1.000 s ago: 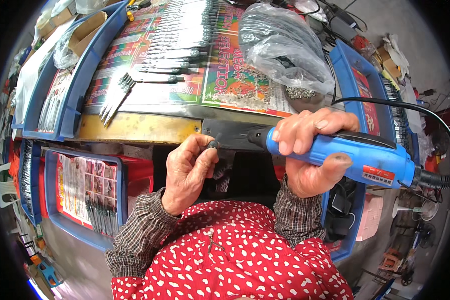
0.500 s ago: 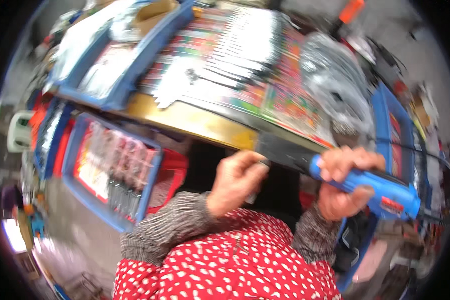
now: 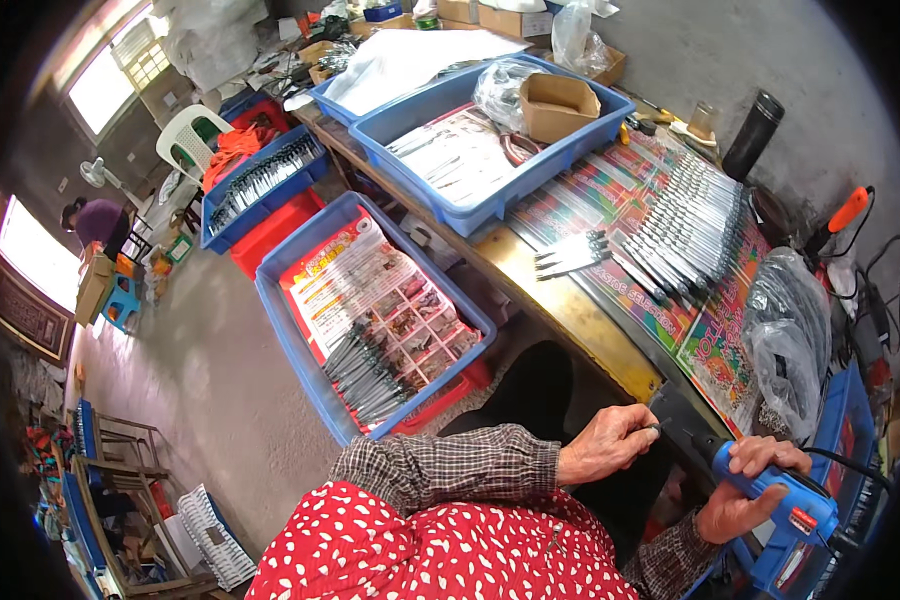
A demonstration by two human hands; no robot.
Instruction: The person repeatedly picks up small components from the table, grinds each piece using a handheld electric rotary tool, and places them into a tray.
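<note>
My right hand (image 3: pixel 745 488) is wrapped round the body of a blue corded power tool (image 3: pixel 795 505). A flat black piece (image 3: pixel 682 420) lies at the tool's front end, by the table edge. My left hand (image 3: pixel 607 445) is closed in a pinch close to that black piece; a small dark tip shows at the fingertips, too little to name. On the table beyond, slim silver pieces with black ends (image 3: pixel 692 225) lie in slanting rows over printed sheets. A smaller bunch of silver pieces (image 3: pixel 572 254) sits left of them.
Left of my lap, a blue tray (image 3: pixel 270 290) holds several dark slim pieces on a printed sheet. Another blue tray (image 3: pixel 460 215) on the table holds a cardboard box (image 3: pixel 560 108). A clear plastic bag (image 3: pixel 785 320) lies at right. Far left, a person in purple (image 3: pixel 100 222) bends over.
The view has swung left, so the table and trays appear farther right and more floor shows. Both hands keep their holds, the right on the blue tool, the left pinched near its front.
</note>
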